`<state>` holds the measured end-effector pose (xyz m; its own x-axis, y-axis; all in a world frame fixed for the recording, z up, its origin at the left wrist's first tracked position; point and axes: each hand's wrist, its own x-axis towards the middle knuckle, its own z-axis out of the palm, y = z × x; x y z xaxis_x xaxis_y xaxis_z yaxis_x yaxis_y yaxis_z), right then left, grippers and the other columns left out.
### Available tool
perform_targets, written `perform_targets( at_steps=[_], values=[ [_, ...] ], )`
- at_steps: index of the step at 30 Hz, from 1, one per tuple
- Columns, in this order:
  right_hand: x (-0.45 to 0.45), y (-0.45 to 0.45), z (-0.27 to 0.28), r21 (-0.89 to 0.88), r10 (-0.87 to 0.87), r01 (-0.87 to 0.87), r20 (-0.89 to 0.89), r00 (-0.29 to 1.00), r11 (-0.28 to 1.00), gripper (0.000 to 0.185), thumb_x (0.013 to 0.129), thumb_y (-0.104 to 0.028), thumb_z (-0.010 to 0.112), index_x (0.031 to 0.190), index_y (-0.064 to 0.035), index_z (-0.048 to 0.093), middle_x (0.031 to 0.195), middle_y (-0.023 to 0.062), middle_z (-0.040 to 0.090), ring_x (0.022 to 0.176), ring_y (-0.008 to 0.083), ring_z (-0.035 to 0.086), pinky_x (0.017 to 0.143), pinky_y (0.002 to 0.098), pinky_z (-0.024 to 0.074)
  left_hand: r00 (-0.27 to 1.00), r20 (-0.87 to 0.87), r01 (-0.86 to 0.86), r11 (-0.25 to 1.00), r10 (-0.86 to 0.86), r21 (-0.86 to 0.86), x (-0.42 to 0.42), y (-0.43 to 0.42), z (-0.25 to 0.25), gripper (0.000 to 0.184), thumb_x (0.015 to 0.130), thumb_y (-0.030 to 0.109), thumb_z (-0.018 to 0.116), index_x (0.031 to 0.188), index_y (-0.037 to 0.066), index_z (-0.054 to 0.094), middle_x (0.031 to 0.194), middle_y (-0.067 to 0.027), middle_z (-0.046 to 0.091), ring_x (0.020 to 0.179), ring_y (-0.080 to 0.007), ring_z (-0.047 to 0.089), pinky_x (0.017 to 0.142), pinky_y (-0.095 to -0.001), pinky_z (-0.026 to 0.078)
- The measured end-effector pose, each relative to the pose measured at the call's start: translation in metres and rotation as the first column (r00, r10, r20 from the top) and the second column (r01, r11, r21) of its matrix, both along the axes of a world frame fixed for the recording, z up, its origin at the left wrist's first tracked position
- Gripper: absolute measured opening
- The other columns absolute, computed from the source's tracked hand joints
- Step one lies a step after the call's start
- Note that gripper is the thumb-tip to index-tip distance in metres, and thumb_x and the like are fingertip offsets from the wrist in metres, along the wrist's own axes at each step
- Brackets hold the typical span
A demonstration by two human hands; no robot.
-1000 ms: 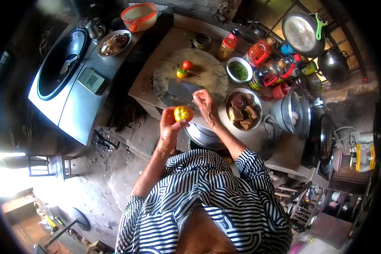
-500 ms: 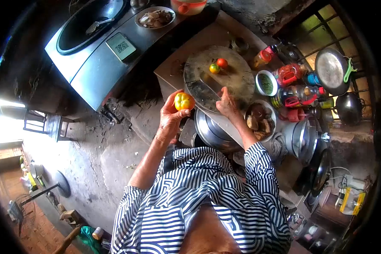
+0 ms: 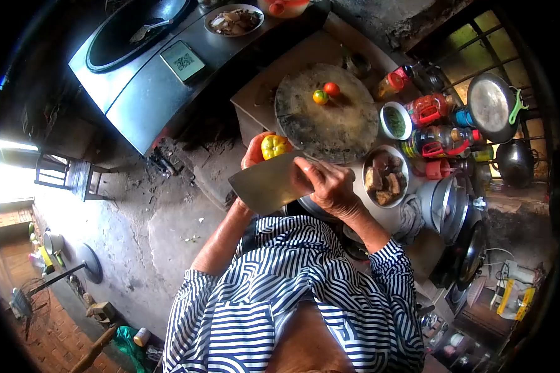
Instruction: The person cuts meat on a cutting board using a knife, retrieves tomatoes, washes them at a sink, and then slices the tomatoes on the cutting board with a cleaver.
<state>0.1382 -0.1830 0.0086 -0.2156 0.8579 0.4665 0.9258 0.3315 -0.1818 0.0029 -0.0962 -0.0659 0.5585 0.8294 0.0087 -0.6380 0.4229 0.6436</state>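
Note:
In my left hand (image 3: 252, 151) is a yellow tomato (image 3: 275, 146), held up beside the near left edge of a round wooden chopping board (image 3: 330, 130). My right hand (image 3: 331, 188) grips a cleaver (image 3: 264, 185), its broad blade pointing left just below the tomato. The blade hides part of my left hand; whether its edge touches the tomato I cannot tell. On the board's far part lie a red tomato (image 3: 331, 89) and a green-orange tomato (image 3: 320, 97), side by side.
Right of the board stand a bowl of brown chunks (image 3: 384, 180), a bowl of chopped greens (image 3: 395, 120) and several bottles (image 3: 438, 140). At the far left, a stove top (image 3: 140, 93) carries a wok (image 3: 127, 43), a QR-code card (image 3: 183, 61) and a plate of food (image 3: 234, 21).
My right hand has lifted the cleaver off the board and brought it toward me and left, under the tomato. The left hand still holds the tomato.

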Motion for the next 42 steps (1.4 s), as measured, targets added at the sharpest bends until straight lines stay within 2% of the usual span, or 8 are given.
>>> perform_targets(
  at_steps=[10,15,25,28,35,39,41,42],
  values=[
    [-0.013,-0.001,-0.010,-0.084,0.004,-0.008,-0.045,0.999,0.996,0.041,0.060,-0.005,0.065,0.100,-0.0035,0.054,0.063,0.0050,0.053,0.057,0.0184,0.057,0.049,0.0291,0.0459,0.981,-0.154,-0.099,0.988,0.117,0.119,-0.014,-0.007,0.004,0.043,0.075,0.008,0.062,0.113,0.004,0.042,0.099,-0.0095,0.055,0.089,-0.0176,0.055,0.080,-0.0290,0.045],
    [-0.008,0.002,-0.014,-0.037,0.026,-0.026,0.004,1.000,0.999,0.039,0.065,-0.002,0.059,0.103,-0.0012,0.051,0.061,0.0045,0.049,0.055,0.0176,0.055,0.050,0.0282,0.0468,0.921,-0.355,-0.095,0.977,0.159,0.191,-0.027,-0.008,0.021,0.040,0.075,0.006,0.061,0.111,0.004,0.044,0.098,-0.0087,0.056,0.089,-0.0166,0.055,0.081,-0.0286,0.044],
    [0.004,0.008,-0.005,-0.028,0.000,0.000,0.022,1.000,1.000,0.040,0.065,-0.006,0.063,0.103,-0.0033,0.051,0.066,0.0062,0.052,0.062,0.0194,0.058,0.053,0.0285,0.0491,0.914,-0.352,-0.157,0.976,0.203,0.153,-0.038,-0.008,0.028,0.044,0.070,0.004,0.066,0.109,0.003,0.047,0.099,-0.0071,0.055,0.091,-0.0159,0.054,0.083,-0.0279,0.043],
    [0.010,0.009,-0.005,-0.040,-0.005,0.006,0.033,0.999,0.999,0.038,0.066,-0.006,0.063,0.102,-0.0035,0.051,0.067,0.0067,0.054,0.063,0.0197,0.059,0.053,0.0287,0.0495,0.925,-0.336,-0.179,0.984,0.176,0.022,-0.037,-0.009,0.031,0.046,0.068,0.004,0.068,0.109,0.002,0.047,0.099,-0.0069,0.055,0.091,-0.0158,0.054,0.083,-0.0279,0.043],
    [0.023,0.010,-0.009,-0.012,-0.097,0.098,0.065,0.993,0.995,0.034,0.067,-0.005,0.063,0.099,-0.0028,0.052,0.065,0.0067,0.054,0.061,0.0202,0.060,0.052,0.0290,0.0501,0.912,-0.378,-0.086,0.976,0.158,0.199,-0.034,-0.022,0.033,0.046,0.067,0.002,0.068,0.108,0.002,0.048,0.097,-0.0072,0.056,0.090,-0.0150,0.054,0.084,-0.0282,0.043],
    [0.010,0.002,-0.004,0.042,0.007,-0.008,0.021,1.000,0.999,0.035,0.067,-0.007,0.063,0.100,-0.0027,0.053,0.064,0.0066,0.053,0.059,0.0195,0.059,0.051,0.0290,0.0490,0.841,-0.510,-0.075,0.972,0.183,0.224,-0.025,-0.014,0.033,0.045,0.068,0.002,0.068,0.107,0.002,0.048,0.096,-0.0069,0.056,0.089,-0.0149,0.054,0.083,-0.0278,0.043],
    [0.006,-0.002,-0.003,0.005,0.042,-0.042,-0.010,0.999,0.999,0.035,0.067,-0.006,0.062,0.101,-0.0028,0.053,0.063,0.0059,0.052,0.056,0.0193,0.057,0.049,0.0290,0.0473,0.947,-0.293,-0.130,0.991,0.131,0.023,-0.022,-0.013,0.028,0.044,0.069,0.001,0.067,0.108,0.002,0.047,0.095,-0.0069,0.056,0.087,-0.0144,0.055,0.080,-0.0271,0.045],
    [0.004,-0.003,-0.005,0.001,0.041,-0.041,-0.019,0.999,0.999,0.035,0.067,-0.006,0.062,0.100,-0.0029,0.053,0.062,0.0057,0.051,0.056,0.0193,0.057,0.048,0.0291,0.0467,0.918,-0.375,-0.124,0.992,0.126,0.032,-0.022,-0.012,0.029,0.045,0.069,0.000,0.067,0.109,0.002,0.046,0.094,-0.0069,0.057,0.084,-0.0144,0.056,0.077,-0.0269,0.046]
  ],
)
